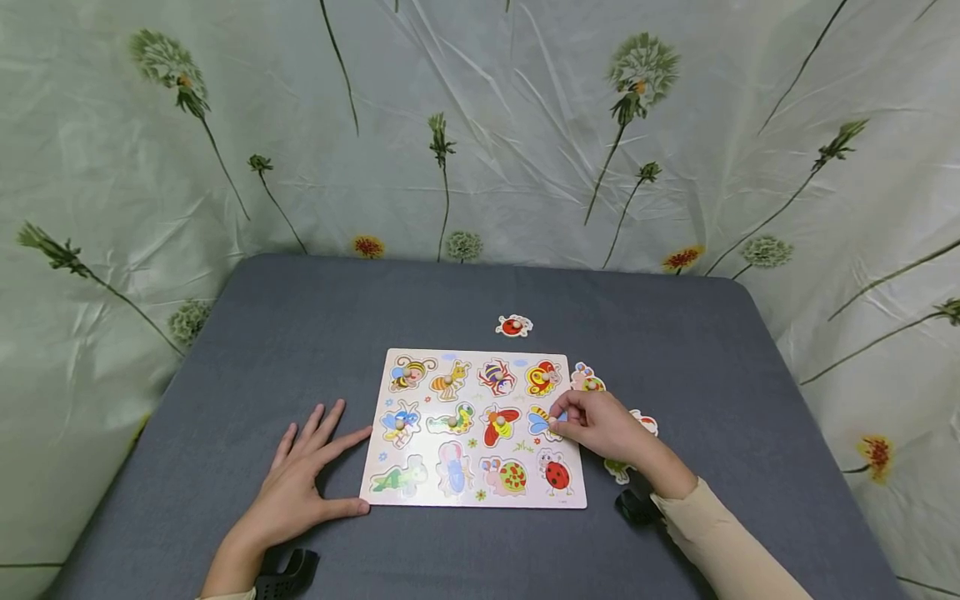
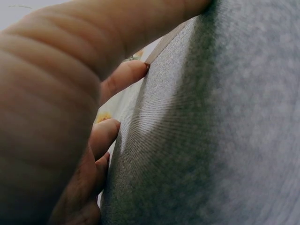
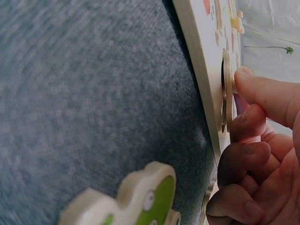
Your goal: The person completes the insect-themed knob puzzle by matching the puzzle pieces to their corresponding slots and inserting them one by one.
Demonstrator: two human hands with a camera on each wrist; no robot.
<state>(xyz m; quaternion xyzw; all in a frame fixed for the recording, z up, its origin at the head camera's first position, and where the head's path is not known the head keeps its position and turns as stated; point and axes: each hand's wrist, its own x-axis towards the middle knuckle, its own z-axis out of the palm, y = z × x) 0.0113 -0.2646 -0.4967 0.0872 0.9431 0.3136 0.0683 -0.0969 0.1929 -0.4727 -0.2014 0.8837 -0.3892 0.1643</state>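
Observation:
A white wooden insect puzzle board [image 1: 378,454] lies on the grey table. Between thumb and fingertips, my right hand [image 1: 603,425] pinches a blue-and-yellow winged-insect puzzle piece [image 1: 537,421] at the right end of the middle row. In the right wrist view this piece [image 3: 227,91] stands slightly off the board's face, its underside partly showing. My left hand [image 1: 296,483] rests with fingers spread, its thumb and index fingertip touching the board's left edge. Knobbed pieces sit in the top row and the rest of the middle row. The bottom row shows printed recesses without knobs.
A ladybug piece [image 1: 513,326] lies behind the board. Right of the board, partly under my right hand, are a snail-like piece [image 1: 587,377], a red-and-white piece [image 1: 645,422] and a green piece [image 1: 618,471]. A flowered curtain [image 1: 525,167] hangs behind the table.

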